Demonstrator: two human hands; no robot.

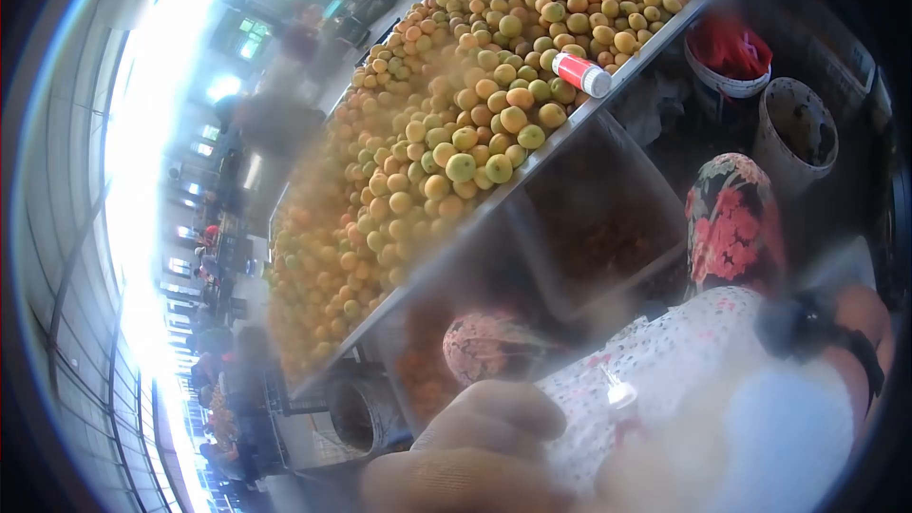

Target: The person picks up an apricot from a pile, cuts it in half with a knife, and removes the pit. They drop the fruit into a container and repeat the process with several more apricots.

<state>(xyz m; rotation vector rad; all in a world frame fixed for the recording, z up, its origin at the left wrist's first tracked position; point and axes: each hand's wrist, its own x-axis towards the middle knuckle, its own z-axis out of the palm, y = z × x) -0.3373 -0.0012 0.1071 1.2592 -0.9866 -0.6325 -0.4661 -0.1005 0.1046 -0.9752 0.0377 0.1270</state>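
Large and blurred, my left hand [470,442] is very close to the camera at the bottom, over my lap. Its fingers look bent, but blur hides whether they hold anything. At the right edge, a bare part of my right arm [869,323] shows beside a black band; the right hand itself does not show. A long metal-edged table heaped with yellow-orange and greenish round fruit [461,168] slopes across the tilted view. On the fruit near the table's edge lies a red and white bottle [581,74]. Neither hand touches the fruit.
Below the table are a clear-sided bin [608,218], a dark round bucket [363,415], a dirty white bucket [800,138] and a bowl with red cloth [730,49]. My floral-covered knees [731,218] face the table. Blurred people and crates stand beyond it.
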